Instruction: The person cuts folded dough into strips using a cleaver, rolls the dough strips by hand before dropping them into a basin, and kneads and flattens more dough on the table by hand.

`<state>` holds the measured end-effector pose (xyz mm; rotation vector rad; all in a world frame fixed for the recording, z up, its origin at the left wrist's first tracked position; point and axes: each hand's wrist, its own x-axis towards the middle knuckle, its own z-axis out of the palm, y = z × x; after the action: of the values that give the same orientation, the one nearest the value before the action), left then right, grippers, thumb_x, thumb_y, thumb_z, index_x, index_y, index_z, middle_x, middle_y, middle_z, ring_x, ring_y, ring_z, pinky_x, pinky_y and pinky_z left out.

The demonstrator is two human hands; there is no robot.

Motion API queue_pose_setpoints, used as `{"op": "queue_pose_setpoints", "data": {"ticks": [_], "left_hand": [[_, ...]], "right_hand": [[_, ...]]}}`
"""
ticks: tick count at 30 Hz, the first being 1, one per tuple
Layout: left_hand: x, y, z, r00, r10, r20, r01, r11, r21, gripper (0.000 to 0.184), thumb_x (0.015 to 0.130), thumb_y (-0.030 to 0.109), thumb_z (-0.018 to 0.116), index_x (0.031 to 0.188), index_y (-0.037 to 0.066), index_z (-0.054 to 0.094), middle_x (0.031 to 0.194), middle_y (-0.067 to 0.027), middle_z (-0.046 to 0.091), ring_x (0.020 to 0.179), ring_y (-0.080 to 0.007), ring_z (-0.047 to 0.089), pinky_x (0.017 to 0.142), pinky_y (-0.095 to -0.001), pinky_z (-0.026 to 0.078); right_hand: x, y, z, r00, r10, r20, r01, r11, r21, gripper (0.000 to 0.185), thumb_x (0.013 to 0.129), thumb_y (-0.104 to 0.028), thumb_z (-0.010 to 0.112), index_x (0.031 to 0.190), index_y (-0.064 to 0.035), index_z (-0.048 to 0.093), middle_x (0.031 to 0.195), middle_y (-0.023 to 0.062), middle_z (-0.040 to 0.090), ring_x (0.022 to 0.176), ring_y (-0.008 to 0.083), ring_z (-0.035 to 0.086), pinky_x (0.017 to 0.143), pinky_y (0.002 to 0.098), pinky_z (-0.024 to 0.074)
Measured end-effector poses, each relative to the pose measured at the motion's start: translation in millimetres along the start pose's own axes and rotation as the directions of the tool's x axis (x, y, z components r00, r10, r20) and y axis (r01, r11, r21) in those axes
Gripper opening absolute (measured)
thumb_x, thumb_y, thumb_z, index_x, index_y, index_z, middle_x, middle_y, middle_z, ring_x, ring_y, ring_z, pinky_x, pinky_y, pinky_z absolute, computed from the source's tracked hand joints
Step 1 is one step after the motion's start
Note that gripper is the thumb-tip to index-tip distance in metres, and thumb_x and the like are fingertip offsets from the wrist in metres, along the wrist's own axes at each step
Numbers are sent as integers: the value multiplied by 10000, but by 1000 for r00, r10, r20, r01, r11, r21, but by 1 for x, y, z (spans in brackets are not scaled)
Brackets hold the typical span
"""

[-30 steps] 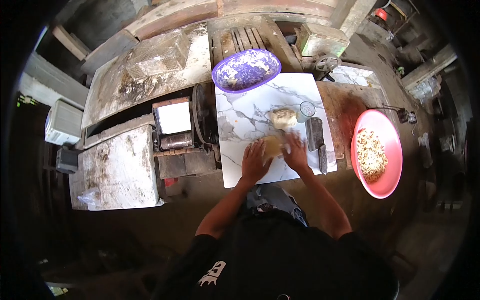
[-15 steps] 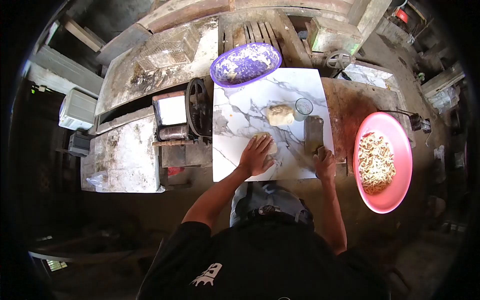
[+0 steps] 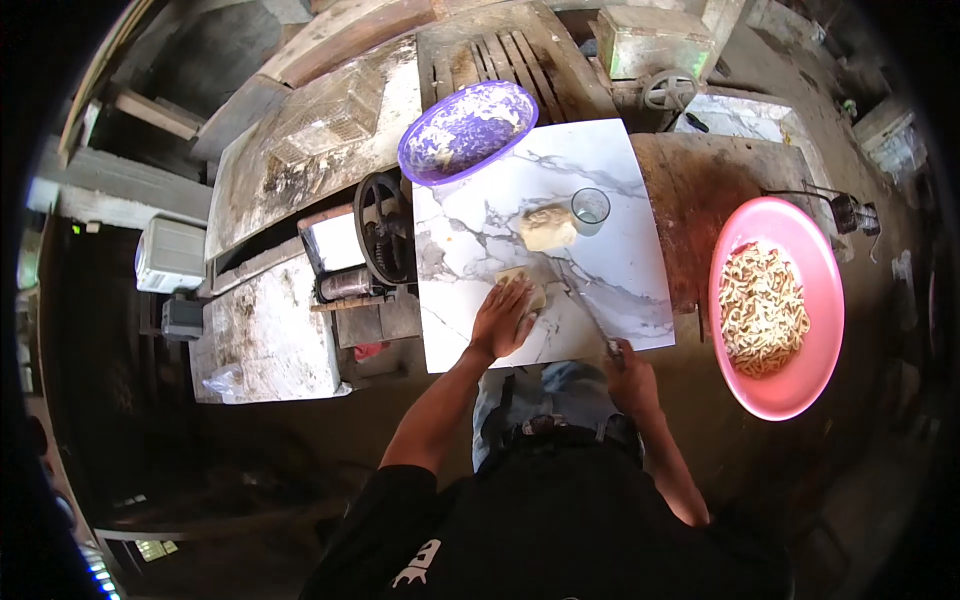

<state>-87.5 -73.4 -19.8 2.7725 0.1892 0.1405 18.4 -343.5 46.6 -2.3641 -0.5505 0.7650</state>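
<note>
1. Head view: the left hand (image 3: 505, 318) lies palm down, fingers outstretched over the flat dough (image 3: 514, 274) at the near left of the glossy, marble-patterned board (image 3: 465, 325).
2. The right hand (image 3: 632, 378), lower and to the right, is closed round the handle of a knife (image 3: 590, 312), its dark blade slanting far-left.
3. Beyond them, a soft, pale lump (image 3: 547, 229) sits beside a clear round glass (image 3: 590, 208).
4. Right, a smooth pink basin (image 3: 822, 300) holds short, floury strips (image 3: 762, 310).

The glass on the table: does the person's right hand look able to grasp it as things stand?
Probably not: the right hand is closed round the handle of the knife. Otherwise, only bare tabletop seems to separate it from the glass.
</note>
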Motion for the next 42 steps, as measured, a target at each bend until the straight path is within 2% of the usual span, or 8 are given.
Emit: {"op": "queue_pose_setpoints", "data": {"ticks": [2, 5, 8, 10, 16, 24, 29, 42], "left_hand": [[2, 0, -1, 1000, 18, 11, -17, 999, -45, 547, 921, 297, 489, 1378, 0, 442, 1481, -158, 380, 1408, -295, 304, 1172, -443, 211], [4, 1, -3, 998, 54, -42, -56, 997, -53, 523, 903, 262, 498, 1345, -15, 456, 1413, -205, 430, 1353, -354, 363, 1135, -459, 267], [9, 4, -9, 994, -61, 86, 72, 989, -126, 494, 884, 252, 508, 1289, -30, 484, 1333, -254, 465, 1282, -416, 403, 1100, -478, 294], [9, 1, -3, 998, 1, -59, -9, 991, -130, 471, 867, 247, 523, 1243, -37, 505, 1273, -277, 477, 1216, -450, 426, 1062, -494, 317], [6, -4, 4, 990, 29, -138, -45, 993, -110, 474, 866, 249, 534, 1245, -37, 517, 1279, -274, 476, 1217, -455, 423, 1053, -510, 329], [7, -4, 4, 996, -44, -80, 31, 986, -162, 509, 855, 253, 564, 1277, -26, 510, 1339, -253, 456, 1274, -440, 393, 1100, -495, 291], [7, -5, 4, 998, -63, -23, 57, 972, -228, 563, 853, 287, 577, 1320, -13, 481, 1392, -244, 423, 1322, -423, 360, 1141, -481, 252], [1, -3, 9, 993, -43, -111, 36, 997, -67, 489, 869, 256, 572, 1283, 3, 519, 1367, -211, 459, 1257, -417, 434, 1106, -495, 298]], "right_hand": [[7, -7, 17, 978, -206, 32, 207, 976, -67, 386, 877, -224, 612, 1209, -51, 517, 1031, 204, 664, 918, 409, 633, 760, 480, 511], [19, -33, 29, 945, -325, -33, 324, 945, -39, 379, 886, -231, 582, 1220, -80, 485, 1006, 190, 650, 874, 407, 638, 737, 513, 514], [30, -53, 33, 973, -221, 67, 226, 971, -80, 388, 885, -222, 585, 1232, -68, 501, 1044, 180, 658, 902, 391, 640, 769, 481, 514], [32, -58, 34, 972, -228, 57, 232, 970, -66, 389, 885, -225, 586, 1230, -66, 502, 1042, 180, 657, 898, 388, 641, 765, 482, 513], [40, -68, 34, 965, -253, 73, 259, 962, -84, 371, 880, -218, 591, 1205, -58, 506, 1002, 177, 658, 868, 381, 644, 743, 491, 512], [56, -77, 36, 939, -334, 77, 341, 932, -118, 301, 909, -204, 558, 1134, -26, 468, 859, 182, 645, 763, 393, 646, 653, 503, 510], [65, -89, 42, 954, -264, 142, 288, 939, -187, 242, 914, -164, 518, 1100, -17, 471, 790, 194, 660, 750, 388, 664, 652, 509, 520], [15, -50, 8, 970, -113, 217, 157, 968, -197, 304, 911, -224, 535, 1132, -38, 440, 805, 236, 667, 793, 431, 663, 687, 559, 510]]}}
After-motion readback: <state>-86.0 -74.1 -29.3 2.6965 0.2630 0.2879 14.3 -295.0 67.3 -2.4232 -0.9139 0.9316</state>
